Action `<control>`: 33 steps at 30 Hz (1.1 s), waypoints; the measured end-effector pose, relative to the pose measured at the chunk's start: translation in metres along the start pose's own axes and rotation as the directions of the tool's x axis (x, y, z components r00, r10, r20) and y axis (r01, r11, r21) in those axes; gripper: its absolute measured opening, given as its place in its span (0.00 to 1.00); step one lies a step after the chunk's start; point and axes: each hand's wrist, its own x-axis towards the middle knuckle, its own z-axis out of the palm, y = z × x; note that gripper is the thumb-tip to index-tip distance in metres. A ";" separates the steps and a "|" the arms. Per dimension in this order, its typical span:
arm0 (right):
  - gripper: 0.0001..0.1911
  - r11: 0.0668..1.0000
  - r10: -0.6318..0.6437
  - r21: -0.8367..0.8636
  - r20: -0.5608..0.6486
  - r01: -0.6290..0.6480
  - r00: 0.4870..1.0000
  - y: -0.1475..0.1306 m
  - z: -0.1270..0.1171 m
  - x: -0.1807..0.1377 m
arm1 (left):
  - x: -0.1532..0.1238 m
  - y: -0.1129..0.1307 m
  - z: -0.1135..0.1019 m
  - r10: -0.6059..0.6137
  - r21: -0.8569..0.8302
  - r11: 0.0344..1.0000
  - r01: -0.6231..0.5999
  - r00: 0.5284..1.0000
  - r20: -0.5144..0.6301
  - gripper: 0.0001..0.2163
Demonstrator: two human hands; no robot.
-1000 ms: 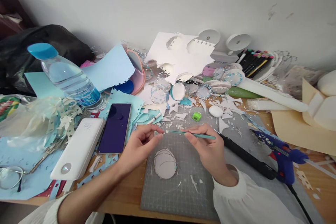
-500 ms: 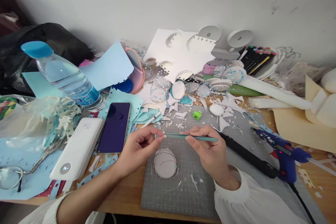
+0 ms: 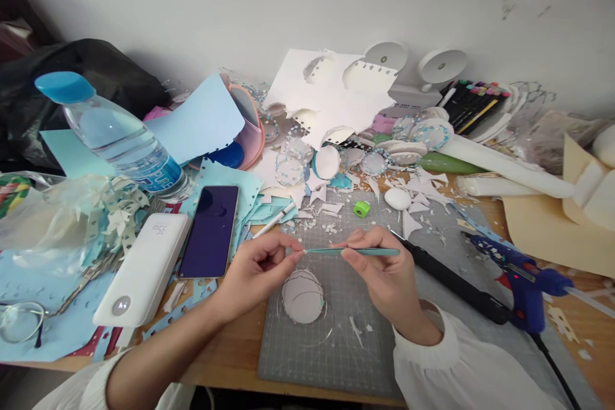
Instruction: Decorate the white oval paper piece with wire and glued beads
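Observation:
My right hand (image 3: 384,272) holds slim teal tweezers (image 3: 375,252) level, their tips pointing left. Thumb and index finger of my left hand (image 3: 262,266) pinch a tiny white piece right at those tips; its shape is mostly hidden, perhaps a paper star. Below the hands, a round white disc (image 3: 303,298) lies on the grey cutting mat (image 3: 331,365), with thin wire looped around and beside it. A small green block-shaped object (image 3: 361,208) sits on the mat beyond my hands.
Paper scraps (image 3: 418,192) and decorated white discs pile up behind. At right lie a black pen-like tool (image 3: 446,275) and a blue glue gun (image 3: 523,282) with its cord. At left are a phone (image 3: 209,230), a white power bank (image 3: 141,269) and a water bottle (image 3: 120,134).
The tweezers' arms, slightly apart before, now look pressed together at the left fingertips. My left fingertips have moved slightly right. The view has shifted a little.

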 end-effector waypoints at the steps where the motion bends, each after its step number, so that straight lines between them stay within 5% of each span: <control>1: 0.06 1.000 -0.007 0.000 0.002 0.007 1.000 -0.001 0.000 0.000 | 0.000 0.000 0.000 0.002 0.005 1.000 -0.002 1.000 -0.001 0.08; 17: 0.06 1.000 -0.002 -0.030 0.016 0.003 1.000 0.001 -0.003 0.000 | 0.000 0.000 0.000 -0.002 0.027 1.000 0.002 1.000 0.014 0.08; 22: 0.06 0.970 -0.212 -0.131 -0.026 0.207 0.977 -0.008 -0.004 0.004 | 0.003 0.006 -0.002 -0.047 -0.012 0.999 0.048 0.999 0.004 0.10; 25: 0.12 0.810 -0.454 -0.377 0.081 0.449 0.887 -0.023 0.000 0.004 | 0.005 0.011 -0.004 -0.040 -0.044 0.998 0.042 0.998 0.055 0.12; 28: 0.13 0.485 -0.608 -0.545 0.352 0.684 0.712 -0.036 0.010 -0.001 | 0.005 0.012 -0.007 -0.044 -0.122 0.990 0.066 0.984 0.172 0.16; 31: 0.08 0.148 -0.623 -0.532 0.605 0.834 0.496 -0.042 0.023 -0.005 | 0.003 0.009 -0.008 -0.064 -0.186 0.975 0.120 0.957 0.283 0.23; 33: 0.10 0.023 -0.575 -0.502 0.701 0.865 0.422 -0.043 0.030 -0.007 | 0.001 0.006 -0.007 -0.089 -0.216 0.964 0.155 0.953 0.288 0.25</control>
